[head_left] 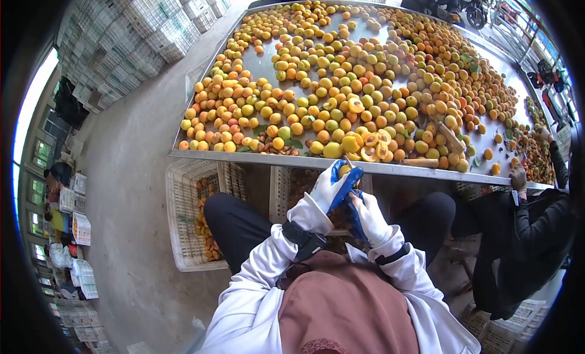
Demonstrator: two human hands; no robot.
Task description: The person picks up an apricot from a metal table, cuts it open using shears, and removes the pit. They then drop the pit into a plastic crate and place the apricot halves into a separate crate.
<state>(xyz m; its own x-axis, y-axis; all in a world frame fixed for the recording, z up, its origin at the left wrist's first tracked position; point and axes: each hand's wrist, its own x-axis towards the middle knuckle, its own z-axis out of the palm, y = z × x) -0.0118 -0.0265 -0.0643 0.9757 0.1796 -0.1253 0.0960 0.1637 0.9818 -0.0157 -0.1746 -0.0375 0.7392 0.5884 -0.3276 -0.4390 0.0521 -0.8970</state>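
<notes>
While the person sits with both gloved forearms drawn up to the near rim of a metal table, the left hand is closed around a yellow apricot, gripping it in blue-coated fingers just beside that rim. Close below it, the right hand has its fingers curled inward; whether it grips anything is hidden, so its hold cannot be told. On the table, directly beyond the left hand, lie several cut apricot halves, with whole apricots touching them and many more spread to the far side. Two brown sticks lie among the fruit, right of the halves. Under the rim, left of the person's knee, stands a white crate containing orange-yellow pieces. At the right, a co-worker's gloved hand is at the table edge, and stacked crates fill the upper left.
</notes>
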